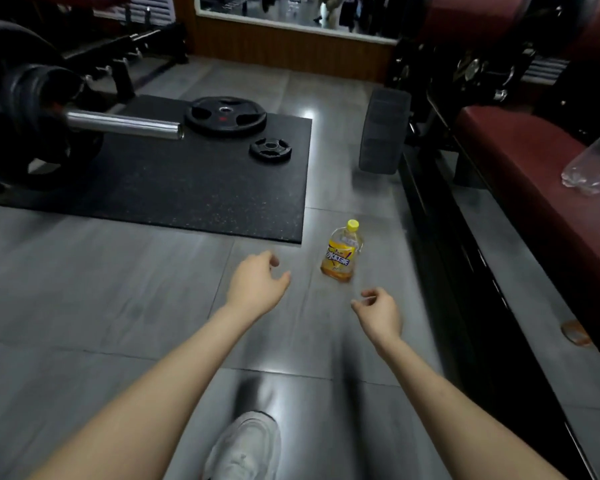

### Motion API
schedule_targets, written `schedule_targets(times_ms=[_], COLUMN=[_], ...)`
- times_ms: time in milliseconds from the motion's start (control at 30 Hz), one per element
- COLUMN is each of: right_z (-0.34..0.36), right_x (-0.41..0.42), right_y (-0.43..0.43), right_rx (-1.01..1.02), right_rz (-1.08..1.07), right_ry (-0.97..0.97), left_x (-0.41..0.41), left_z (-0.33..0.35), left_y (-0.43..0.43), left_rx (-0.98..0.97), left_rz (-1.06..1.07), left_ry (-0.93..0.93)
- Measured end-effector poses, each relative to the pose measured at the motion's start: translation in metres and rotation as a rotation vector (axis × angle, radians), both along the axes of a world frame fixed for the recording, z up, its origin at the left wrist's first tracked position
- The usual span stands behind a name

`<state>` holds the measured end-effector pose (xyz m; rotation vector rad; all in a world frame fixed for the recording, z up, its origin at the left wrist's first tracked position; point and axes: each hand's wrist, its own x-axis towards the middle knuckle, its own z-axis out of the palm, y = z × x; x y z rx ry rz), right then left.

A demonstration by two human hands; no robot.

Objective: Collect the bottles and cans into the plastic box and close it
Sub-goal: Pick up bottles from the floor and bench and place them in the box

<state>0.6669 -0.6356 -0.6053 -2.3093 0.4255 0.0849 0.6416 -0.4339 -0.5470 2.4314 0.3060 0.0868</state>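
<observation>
Yellow-capped bottle (342, 252) upright on grey floor (84, 289), both hands (257, 289) empty, loosely curled, near it

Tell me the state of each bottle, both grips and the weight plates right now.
yellow-capped bottle, upright on the floor, cap on, untouched.
clear bottle, on the red bench, partly out of frame.
left grip, open, empty.
right grip, loosely curled, empty.
large weight plate, flat on the black mat.
small weight plate, flat on the same mat.

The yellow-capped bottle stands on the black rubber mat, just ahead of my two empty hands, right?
No. The head view shows the yellow-capped bottle standing on the grey floor tiles, off the black rubber mat, just ahead of your empty left hand and right hand.
</observation>
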Motion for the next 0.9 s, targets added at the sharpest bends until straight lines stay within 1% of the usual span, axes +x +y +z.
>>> schedule_targets(times_ms=[100,233,333,400,500,567,667,767,833,900], right_z=[-0.014,-0.026,-0.046,-0.061,-0.078,-0.084,-0.085,-0.078,-0.067,-0.05], right_x=[0.034,0.084,0.118,0.14,0.167,0.177,0.183,0.181,0.175,0.166], right_y=[-0.011,-0.029,-0.039,-0.044,-0.049,-0.053,-0.058,-0.056,-0.054,-0.052], right_rx=[0.026,-0.014,-0.015,0.002,0.02,0.006,-0.018,-0.042,-0.048,-0.071], right_rz=[-0.067,-0.099,-0.101,-0.132,-0.152,-0.131,-0.101,-0.088,-0.087,-0.097], right_ry=[-0.001,-0.047,-0.004,0.016,0.038,0.054,0.074,0.085,0.068,-0.004], left_x=[0.047,0.13,0.186,0.22,0.264,0.289,0.316,0.317,0.309,0.296], left_z=[-0.033,-0.08,-0.118,-0.143,-0.171,-0.185,-0.192,-0.189,-0.183,-0.168], left_y=[-0.007,-0.023,-0.042,-0.058,-0.078,-0.083,-0.082,-0.083,-0.085,-0.085], left_rx=[-0.05,-0.164,-0.256,-0.307,-0.326,-0.298,-0.229,-0.185,-0.192,-0.25], left_rz=[-0.06,-0.127,-0.178,-0.215,-0.286,-0.361,-0.504,-0.564,-0.543,-0.456], left_ry=[0.065,0.151,0.228,0.241,0.217,0.235,0.251,0.228,0.198,0.155])
